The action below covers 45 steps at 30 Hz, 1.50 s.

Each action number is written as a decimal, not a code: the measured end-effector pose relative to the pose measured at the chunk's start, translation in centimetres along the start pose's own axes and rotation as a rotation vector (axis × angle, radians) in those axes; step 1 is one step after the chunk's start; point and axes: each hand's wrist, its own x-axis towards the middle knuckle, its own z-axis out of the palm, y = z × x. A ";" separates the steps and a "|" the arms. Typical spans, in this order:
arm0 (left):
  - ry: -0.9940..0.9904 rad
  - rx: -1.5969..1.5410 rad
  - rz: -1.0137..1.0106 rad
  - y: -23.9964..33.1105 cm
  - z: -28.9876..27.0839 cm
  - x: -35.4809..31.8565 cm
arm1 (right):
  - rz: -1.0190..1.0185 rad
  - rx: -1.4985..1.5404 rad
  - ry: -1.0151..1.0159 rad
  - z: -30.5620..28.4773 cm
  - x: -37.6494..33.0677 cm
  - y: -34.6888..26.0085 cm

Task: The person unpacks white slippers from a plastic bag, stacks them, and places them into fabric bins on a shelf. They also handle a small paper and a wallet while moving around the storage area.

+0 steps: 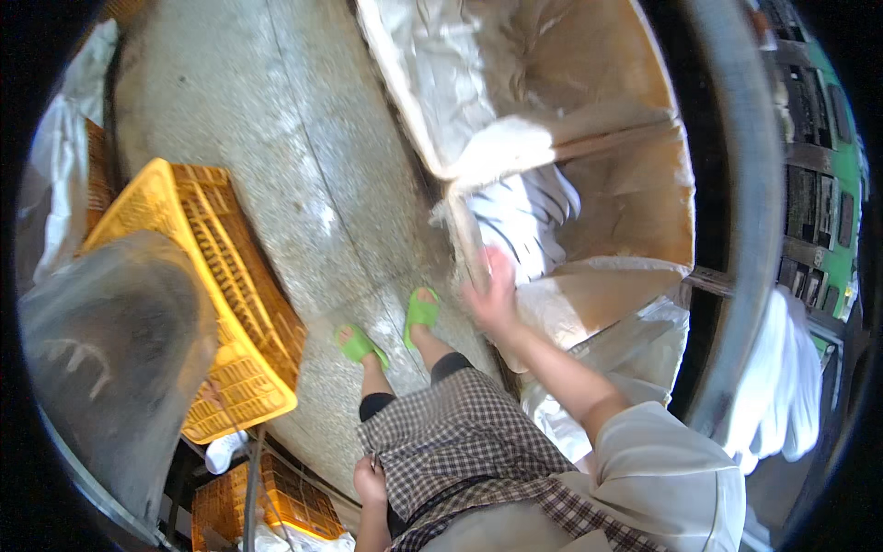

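Observation:
My right hand (494, 293) reaches over the near left rim of a lined bin (635, 198), blurred by motion. Its fingers are at the edge of a bundle of white cloth pieces with dark stripes (524, 216) lying inside. Whether they grip the bundle or the rim cannot be made out. Down beside my checked apron (460, 419) hangs my left hand (370, 480), its fingers curled closed. What it holds, if anything, is hidden.
Another lined bin (552, 74) adjoins at the far side. A curved metal bar (745, 184) runs along the right, with white gloves (777, 386) hanging beside it. Yellow crates (244, 386) and a dark, worn curved surface (120, 313) stand left on the concrete floor (230, 92).

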 end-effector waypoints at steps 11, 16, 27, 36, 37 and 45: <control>0.193 0.248 0.312 11.7 -13.6 1.6 | 0.099 -0.014 -1.079 -9.8 -18.7 -11.4; 0.103 0.419 0.477 20.6 -16.9 4.6 | 0.399 -0.007 -0.803 -9.0 -12.3 -12.6; 0.195 0.603 0.385 37.4 -24.5 7.6 | 0.400 0.317 -0.325 -13.1 9.0 -19.4; 0.068 0.629 0.502 47.7 -29.4 16.6 | 0.494 0.087 -0.448 -13.6 20.5 -21.2; 0.052 0.603 0.552 48.5 -30.4 17.7 | 0.529 0.108 -0.460 -13.3 21.6 -21.6; 0.062 0.540 0.614 56.4 -41.1 26.6 | 0.383 -0.033 -0.554 -10.8 35.2 -26.7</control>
